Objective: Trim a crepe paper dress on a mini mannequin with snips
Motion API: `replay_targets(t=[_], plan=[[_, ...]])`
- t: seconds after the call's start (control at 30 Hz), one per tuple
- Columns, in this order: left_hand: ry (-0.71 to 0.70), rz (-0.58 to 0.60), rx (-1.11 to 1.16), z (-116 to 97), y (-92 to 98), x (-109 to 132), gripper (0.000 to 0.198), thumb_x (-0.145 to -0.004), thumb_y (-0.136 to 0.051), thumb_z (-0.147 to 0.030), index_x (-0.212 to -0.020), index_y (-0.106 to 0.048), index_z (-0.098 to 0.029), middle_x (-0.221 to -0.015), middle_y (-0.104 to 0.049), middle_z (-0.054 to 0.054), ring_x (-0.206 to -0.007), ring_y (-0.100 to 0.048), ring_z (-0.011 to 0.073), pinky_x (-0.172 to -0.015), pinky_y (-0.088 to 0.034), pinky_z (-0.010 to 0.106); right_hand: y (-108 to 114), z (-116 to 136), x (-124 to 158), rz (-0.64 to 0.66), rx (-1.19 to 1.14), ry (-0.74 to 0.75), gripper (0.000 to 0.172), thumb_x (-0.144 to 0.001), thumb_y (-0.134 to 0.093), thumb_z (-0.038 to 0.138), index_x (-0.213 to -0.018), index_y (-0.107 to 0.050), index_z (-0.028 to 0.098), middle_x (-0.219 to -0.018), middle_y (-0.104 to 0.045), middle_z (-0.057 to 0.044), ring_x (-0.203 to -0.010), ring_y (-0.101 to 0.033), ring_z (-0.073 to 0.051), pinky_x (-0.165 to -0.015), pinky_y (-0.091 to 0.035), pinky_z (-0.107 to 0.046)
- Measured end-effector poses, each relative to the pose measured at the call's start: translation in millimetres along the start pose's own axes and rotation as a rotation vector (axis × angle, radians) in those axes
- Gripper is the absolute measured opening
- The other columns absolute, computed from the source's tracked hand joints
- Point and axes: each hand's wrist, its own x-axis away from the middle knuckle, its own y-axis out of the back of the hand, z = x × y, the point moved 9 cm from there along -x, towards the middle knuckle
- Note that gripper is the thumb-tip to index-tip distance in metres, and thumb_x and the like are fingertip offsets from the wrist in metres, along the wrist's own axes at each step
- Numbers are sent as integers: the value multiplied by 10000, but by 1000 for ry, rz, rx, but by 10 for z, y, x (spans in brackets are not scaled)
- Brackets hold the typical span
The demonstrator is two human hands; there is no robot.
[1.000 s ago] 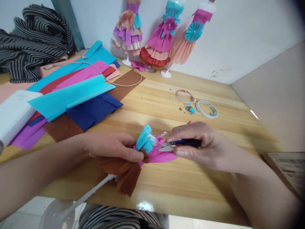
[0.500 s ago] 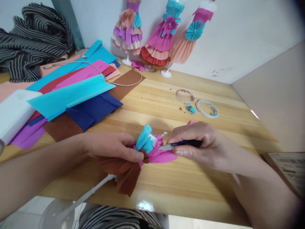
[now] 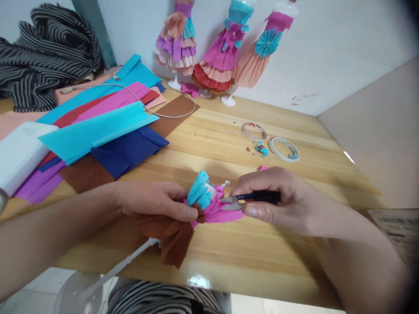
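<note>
My left hand (image 3: 166, 203) is closed around the waist of a small mannequin doll in a crepe-paper dress (image 3: 175, 242). The skirt is brown, the top is turquoise, and a magenta paper piece (image 3: 216, 213) spreads out to the right. The doll lies tilted, its white stand rod (image 3: 126, 264) pointing to the lower left past the table edge. In my right hand (image 3: 271, 196) are small dark-handled scissors (image 3: 232, 203), with their blades parted at the magenta paper. Part of the handles is hidden by my fingers.
Folded crepe-paper sheets (image 3: 98, 131) lie at the left with a cable (image 3: 170, 116) across them and a white device (image 3: 24, 152) beside. Three dressed dolls stand against the wall, one in magenta (image 3: 222, 52). Tape rolls (image 3: 284, 149) and paper scraps (image 3: 262, 149) lie at the right.
The scissor blades, closed together before, are now spread apart and slightly farther right. My left hand and the doll have hardly moved.
</note>
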Motion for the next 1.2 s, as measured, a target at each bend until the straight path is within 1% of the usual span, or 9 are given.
replay_targets(t=[0.13,0.37,0.57,0.8,0.97,1.2], plan=[[43,22,80,41,-17,-2,429,-741,-680,-549,-958,-661,-179,-878,-646,22,-861,-595,182,-818,-489,292,-23,21,-11,-9,-3,-13,314,-874,-596,410,-872,-699,113,-696,-635,-43,-570,-489,-106,-494,-393,-193],[45,19,75,27,-21,1,420,-739,-680,-546,-933,-652,-175,-878,-644,15,-840,-591,167,-772,-495,260,-29,44,-26,-30,20,-11,298,-870,-599,386,-893,-702,107,-727,-674,-54,-593,-543,-116,-514,-423,-196],[53,34,80,30,-26,-1,399,-758,-672,-521,-949,-649,-172,-937,-633,21,-913,-579,179,-856,-472,284,-54,31,-27,-25,6,-28,348,-875,-588,438,-890,-710,113,-756,-671,-65,-630,-573,-135,-534,-437,-206],[51,31,106,29,-32,7,398,-754,-678,-523,-940,-653,-172,-915,-627,19,-896,-569,180,-885,-458,304,-64,48,-35,-27,-2,-22,353,-876,-588,442,-905,-712,112,-730,-662,-52,-603,-539,-119,-520,-424,-199],[34,37,95,10,-39,7,389,-766,-670,-521,-954,-653,-182,-929,-626,17,-931,-572,189,-881,-461,300,-46,71,-44,-53,-12,-9,334,-867,-604,429,-880,-711,113,-704,-659,-46,-585,-531,-114,-502,-417,-196],[30,41,90,29,-34,-2,394,-761,-670,-530,-940,-661,-179,-914,-632,15,-903,-578,178,-873,-466,291,-48,53,-32,-41,-26,-12,348,-872,-595,440,-898,-711,113,-729,-667,-50,-598,-536,-113,-515,-423,-195]])
